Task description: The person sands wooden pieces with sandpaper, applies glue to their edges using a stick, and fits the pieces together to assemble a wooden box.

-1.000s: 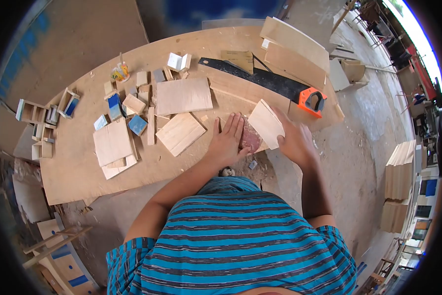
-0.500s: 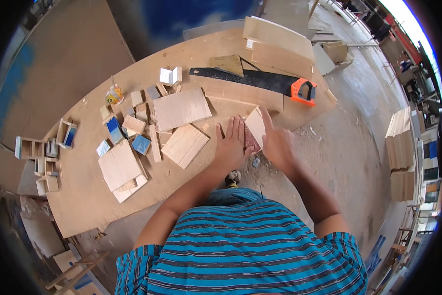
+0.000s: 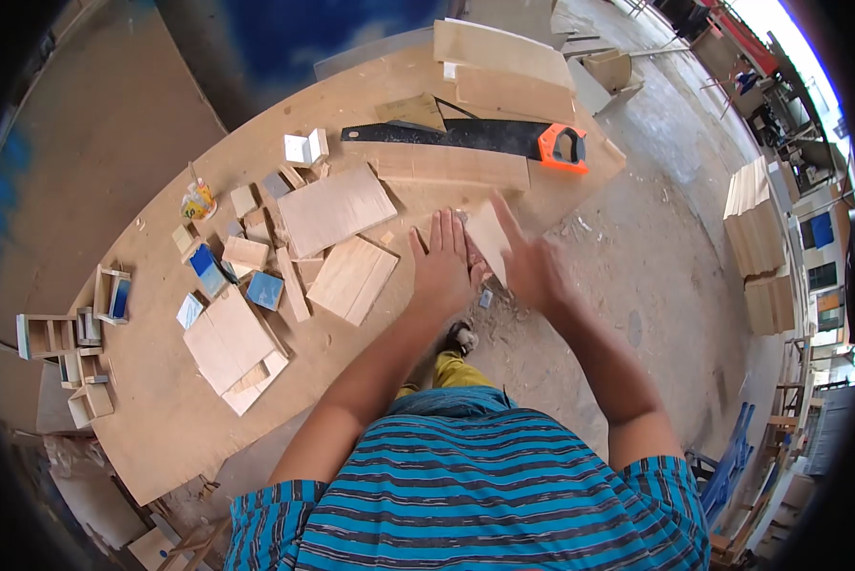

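My left hand (image 3: 442, 268) lies flat near the table's front edge, fingers stretched out and slightly apart. Its right side rests on a reddish-brown sheet (image 3: 475, 257) that looks like sandpaper, mostly hidden between the hands. In my right hand (image 3: 534, 273) is a small pale wooden board (image 3: 486, 236), tilted up against the sheet. The index finger stretches along the board's edge; the thumb and remaining fingers are partly hidden. Left of my left hand lie light wooden boards (image 3: 353, 279). Beyond both hands rests a handsaw (image 3: 446, 139) with an orange handle.
The wooden table (image 3: 151, 390) carries several small blocks (image 3: 245, 253), a larger panel (image 3: 337, 209) and small box-like wooden pieces (image 3: 42, 337) at far left. Long boards (image 3: 503, 48) lie at the back. Stacked panels (image 3: 756, 219) stand on the right.
The view has shifted, so the table and tools appear further left and slightly higher. The pale board sits at a slightly different angle on the sheet; both hands keep about the same pose.
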A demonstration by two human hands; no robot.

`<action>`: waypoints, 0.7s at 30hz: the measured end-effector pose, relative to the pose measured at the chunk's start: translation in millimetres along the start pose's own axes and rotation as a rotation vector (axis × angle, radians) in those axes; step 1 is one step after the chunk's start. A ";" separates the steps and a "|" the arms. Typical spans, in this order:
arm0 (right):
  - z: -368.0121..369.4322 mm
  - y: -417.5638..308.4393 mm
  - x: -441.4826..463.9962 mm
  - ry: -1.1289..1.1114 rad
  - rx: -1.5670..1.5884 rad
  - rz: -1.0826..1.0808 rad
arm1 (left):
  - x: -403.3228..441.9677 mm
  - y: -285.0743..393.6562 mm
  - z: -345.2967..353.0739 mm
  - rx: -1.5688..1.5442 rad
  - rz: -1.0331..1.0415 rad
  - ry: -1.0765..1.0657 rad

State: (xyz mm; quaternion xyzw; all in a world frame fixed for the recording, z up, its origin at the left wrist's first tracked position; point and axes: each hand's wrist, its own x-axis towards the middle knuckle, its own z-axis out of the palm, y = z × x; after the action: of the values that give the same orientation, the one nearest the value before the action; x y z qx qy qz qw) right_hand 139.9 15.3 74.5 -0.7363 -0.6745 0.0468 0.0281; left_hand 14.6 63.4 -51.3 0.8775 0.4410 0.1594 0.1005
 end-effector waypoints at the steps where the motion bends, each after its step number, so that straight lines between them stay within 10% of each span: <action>1: 5.3 2.4 15.4 0.070 0.012 -0.050 | -0.7 0.5 1.2 0.016 0.003 0.000; 21: -6.5 37.9 16.2 -0.028 0.083 -0.175 | -2.8 8.0 10.9 0.055 -0.082 0.056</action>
State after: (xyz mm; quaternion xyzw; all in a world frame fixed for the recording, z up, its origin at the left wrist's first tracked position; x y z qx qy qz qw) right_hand 179.5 28.2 76.6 -0.6721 -0.7340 0.0824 0.0531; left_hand 23.1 56.0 -59.4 0.8563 0.4835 0.1673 0.0703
